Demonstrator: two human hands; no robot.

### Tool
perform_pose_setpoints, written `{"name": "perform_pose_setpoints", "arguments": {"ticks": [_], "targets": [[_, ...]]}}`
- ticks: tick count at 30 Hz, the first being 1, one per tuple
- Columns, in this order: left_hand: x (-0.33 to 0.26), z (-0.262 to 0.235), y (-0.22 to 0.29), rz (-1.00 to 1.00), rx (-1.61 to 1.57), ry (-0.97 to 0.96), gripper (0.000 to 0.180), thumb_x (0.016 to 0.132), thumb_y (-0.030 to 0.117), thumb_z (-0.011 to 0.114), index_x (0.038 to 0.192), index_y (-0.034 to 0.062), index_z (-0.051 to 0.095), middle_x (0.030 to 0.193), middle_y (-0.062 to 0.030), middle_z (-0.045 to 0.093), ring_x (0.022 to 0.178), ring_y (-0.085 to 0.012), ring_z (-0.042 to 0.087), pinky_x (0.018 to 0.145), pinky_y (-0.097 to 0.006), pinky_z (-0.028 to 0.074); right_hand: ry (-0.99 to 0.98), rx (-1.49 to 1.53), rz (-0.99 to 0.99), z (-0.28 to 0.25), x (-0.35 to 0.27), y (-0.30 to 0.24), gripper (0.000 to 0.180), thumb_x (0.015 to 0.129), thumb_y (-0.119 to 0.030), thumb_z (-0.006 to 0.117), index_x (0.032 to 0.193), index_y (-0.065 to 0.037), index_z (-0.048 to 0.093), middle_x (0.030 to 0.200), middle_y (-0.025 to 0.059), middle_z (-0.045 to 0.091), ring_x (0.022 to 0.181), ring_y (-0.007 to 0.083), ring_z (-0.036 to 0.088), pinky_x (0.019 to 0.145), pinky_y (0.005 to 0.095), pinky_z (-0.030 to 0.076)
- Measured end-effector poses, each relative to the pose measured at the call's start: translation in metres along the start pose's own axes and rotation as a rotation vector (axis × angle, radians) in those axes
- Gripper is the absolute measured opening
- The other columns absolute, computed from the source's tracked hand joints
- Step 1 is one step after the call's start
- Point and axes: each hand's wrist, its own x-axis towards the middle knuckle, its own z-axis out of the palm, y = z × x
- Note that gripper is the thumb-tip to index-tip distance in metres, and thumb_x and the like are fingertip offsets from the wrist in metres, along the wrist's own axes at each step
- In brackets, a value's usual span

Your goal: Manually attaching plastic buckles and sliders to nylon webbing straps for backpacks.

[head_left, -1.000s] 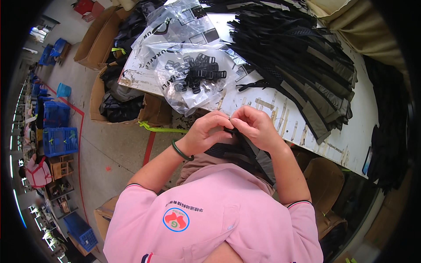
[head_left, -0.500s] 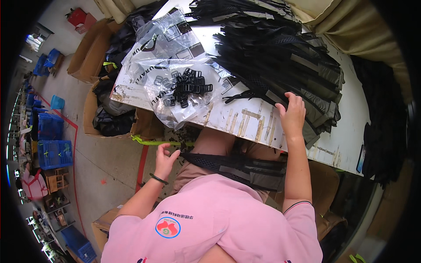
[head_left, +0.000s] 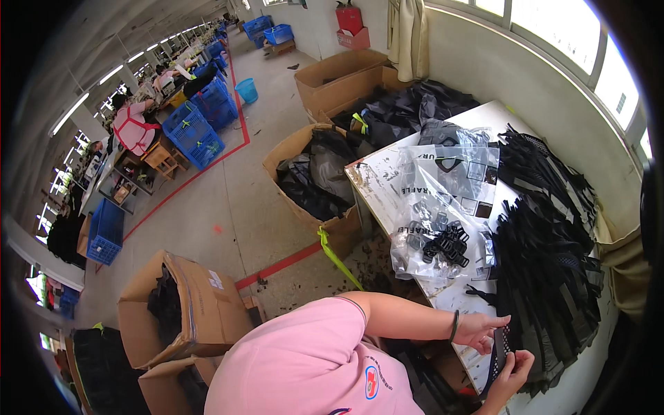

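Observation:
Between my two hands, over the table's near edge, is a black mesh strap (head_left: 496,356). My left hand (head_left: 476,330), with a dark band on its wrist, pinches the upper end. My right hand (head_left: 512,377) grips it lower down, thumb on top. Beside them on the white table (head_left: 377,187) spreads a large pile of black straps (head_left: 543,290) with grey patches. Several black plastic buckles (head_left: 447,245) lie in and on a clear printed plastic bag (head_left: 408,264). More dark fabric (head_left: 418,377) shows below my left arm, partly hidden.
Cardboard boxes with black fabric stand left of the table, one box (head_left: 280,166) close to its corner and another box (head_left: 207,304) behind me. A yellow-green strip (head_left: 335,256) hangs nearby. Blue crates (head_left: 197,135) and a seated co-worker (head_left: 135,124) are farther off.
The view has swung left, showing more of the room. My hands, apart before and holding nothing visible, have come together on a mesh strap at the table edge.

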Motion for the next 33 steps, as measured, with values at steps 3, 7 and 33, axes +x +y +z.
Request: {"name": "perform_pose_setpoints", "arguments": {"ticks": [3, 7, 33], "targets": [[0.023, -0.019, 0.005, 0.107, -0.054, -0.058, 0.032, 0.092, 0.040, 0.056, 0.106, 0.0121, 0.060, 0.083, 0.0015, 0.062, 0.052, -0.0076, 0.053, 0.045, -0.021, 0.038, -0.040, 0.069, 0.082, -0.021, -0.023, -0.023, 0.009, 0.088, -0.002, 0.058, 0.094, 0.000, 0.052, 0.080, 0.0028, 0.050, 0.071, 0.0123, 0.048, 0.065, 0.0243, 0.042], [-0.011, -0.024, 0.026, 0.303, 0.331, 0.143, 0.017, 0.089, 0.028, 0.064, 0.091, 0.0107, 0.062, 0.077, 0.0033, 0.057, 0.052, -0.0056, 0.049, 0.047, -0.021, 0.039, -0.170, 0.202, 0.285, -0.040, -0.059, 0.031, 0.009, 0.088, -0.002, 0.058, 0.095, 0.000, 0.053, 0.081, 0.0031, 0.052, 0.072, 0.0112, 0.050, 0.065, 0.0238, 0.042], [-0.149, -0.101, 0.038, 0.493, 0.672, 0.438, 0.009, 0.089, 0.006, 0.062, 0.095, 0.0012, 0.058, 0.088, -0.0039, 0.064, 0.077, -0.0091, 0.062, 0.069, -0.021, 0.050, -0.341, 0.391, 0.027, 0.188, -0.046, -0.042, 0.018, 0.086, -0.005, 0.062, 0.103, 0.000, 0.061, 0.085, 0.0136, 0.063, 0.070, 0.0239, 0.062, 0.063, 0.0309, 0.048]]}}
